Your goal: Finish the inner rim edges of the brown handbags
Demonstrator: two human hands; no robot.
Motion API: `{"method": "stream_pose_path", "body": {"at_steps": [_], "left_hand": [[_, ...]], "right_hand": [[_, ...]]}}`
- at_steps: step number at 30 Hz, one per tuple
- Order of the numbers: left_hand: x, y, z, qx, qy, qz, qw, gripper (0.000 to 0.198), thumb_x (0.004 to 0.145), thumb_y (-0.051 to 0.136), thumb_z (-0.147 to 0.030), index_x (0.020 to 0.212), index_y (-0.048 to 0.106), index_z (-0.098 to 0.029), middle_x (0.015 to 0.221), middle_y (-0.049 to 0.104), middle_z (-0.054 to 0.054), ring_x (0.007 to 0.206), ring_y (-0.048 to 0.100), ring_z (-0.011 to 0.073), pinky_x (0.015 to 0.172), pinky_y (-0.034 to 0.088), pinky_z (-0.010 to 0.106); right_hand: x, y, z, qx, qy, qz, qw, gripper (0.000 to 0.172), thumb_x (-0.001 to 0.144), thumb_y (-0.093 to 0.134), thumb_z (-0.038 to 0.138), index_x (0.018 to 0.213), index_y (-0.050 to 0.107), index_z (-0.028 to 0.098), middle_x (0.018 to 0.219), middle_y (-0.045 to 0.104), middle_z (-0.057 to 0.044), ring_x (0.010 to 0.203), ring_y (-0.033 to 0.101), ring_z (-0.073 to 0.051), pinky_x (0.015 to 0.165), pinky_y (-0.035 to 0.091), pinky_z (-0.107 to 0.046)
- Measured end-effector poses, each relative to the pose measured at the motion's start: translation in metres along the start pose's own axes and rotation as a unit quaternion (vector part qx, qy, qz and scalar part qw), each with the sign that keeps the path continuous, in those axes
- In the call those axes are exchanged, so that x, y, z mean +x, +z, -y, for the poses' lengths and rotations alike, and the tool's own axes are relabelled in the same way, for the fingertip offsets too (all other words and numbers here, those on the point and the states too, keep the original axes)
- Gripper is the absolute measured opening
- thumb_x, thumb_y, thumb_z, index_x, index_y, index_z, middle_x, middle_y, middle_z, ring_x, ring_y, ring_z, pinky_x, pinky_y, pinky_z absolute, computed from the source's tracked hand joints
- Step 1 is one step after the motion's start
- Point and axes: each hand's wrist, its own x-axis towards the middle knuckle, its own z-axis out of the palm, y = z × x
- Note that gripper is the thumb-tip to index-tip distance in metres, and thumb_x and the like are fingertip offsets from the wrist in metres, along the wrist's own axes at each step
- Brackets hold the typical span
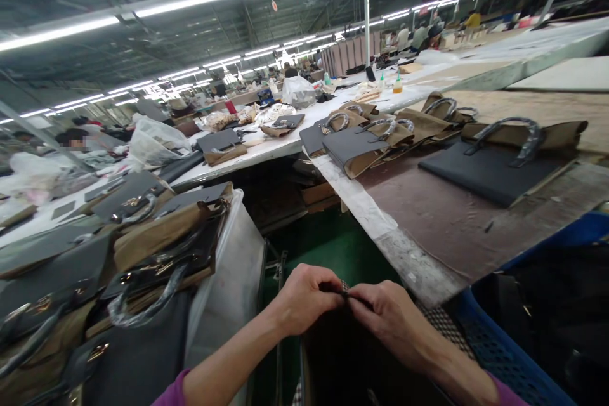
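At the lower middle, my left hand [307, 298] and my right hand [387, 314] meet almost fingertip to fingertip. Both pinch the top edge of a dark bag [352, 361], which hangs down toward my lap. Its lower part runs out of the picture and its surface is too dark to make out details. A bit of checked cloth [447, 327] shows beside my right wrist. Thumb and forefinger are closed on each hand; whatever small part lies between them is hidden.
A white bin [228, 266] heaped with dark handbags [137, 336] stands on my left. To the right, a worktable [419, 228] carries a handbag [495, 168] with wrapped handles and several others. A blue crate [509, 355] with black items sits beneath it. People work farther back.
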Motion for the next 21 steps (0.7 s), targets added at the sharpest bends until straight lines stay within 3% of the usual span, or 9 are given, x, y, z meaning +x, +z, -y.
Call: {"method": "stream_pose_path", "body": {"at_steps": [5,8,15,21], "left_hand": [[-0.019,-0.008,0.008,-0.125,-0.058,0.048,0.989,0.020,0.072,0.067,-0.027,0.088,0.069,-0.015,0.073,0.064,-0.001,0.067,0.053,0.0130,0.060,0.039,0.022],[-0.032,-0.010,0.012,-0.154,-0.094,0.025,0.983,0.018,0.070,0.066,-0.026,0.083,0.063,-0.013,0.068,0.059,-0.002,0.060,0.049,0.0108,0.054,0.034,0.021],[-0.038,-0.007,0.024,-0.100,-0.097,-0.008,0.990,0.014,0.075,0.062,-0.028,0.080,0.061,-0.015,0.062,0.055,-0.004,0.058,0.044,0.0102,0.051,0.028,0.022],[-0.041,-0.014,0.015,0.046,-0.078,-0.008,0.996,0.009,0.074,0.063,-0.026,0.081,0.064,-0.020,0.065,0.059,-0.004,0.062,0.051,0.0131,0.054,0.029,0.023]], "right_hand": [[0.001,0.002,-0.004,0.083,0.021,0.014,0.996,0.029,0.092,0.044,0.026,0.107,0.068,0.022,0.095,0.073,-0.005,0.087,0.067,-0.022,0.075,0.046,-0.028],[0.001,0.001,-0.005,0.179,0.001,0.032,0.983,0.032,0.092,0.044,0.025,0.118,0.063,0.022,0.106,0.071,-0.005,0.096,0.065,-0.021,0.085,0.047,-0.029],[0.009,0.001,0.002,0.193,-0.015,0.050,0.980,0.022,0.092,0.050,0.028,0.095,0.072,0.023,0.089,0.073,0.001,0.084,0.065,-0.019,0.077,0.047,-0.026],[0.016,0.004,0.003,0.139,-0.026,0.051,0.989,0.024,0.093,0.051,0.033,0.099,0.072,0.026,0.091,0.073,-0.001,0.085,0.066,-0.021,0.076,0.047,-0.027]]}}
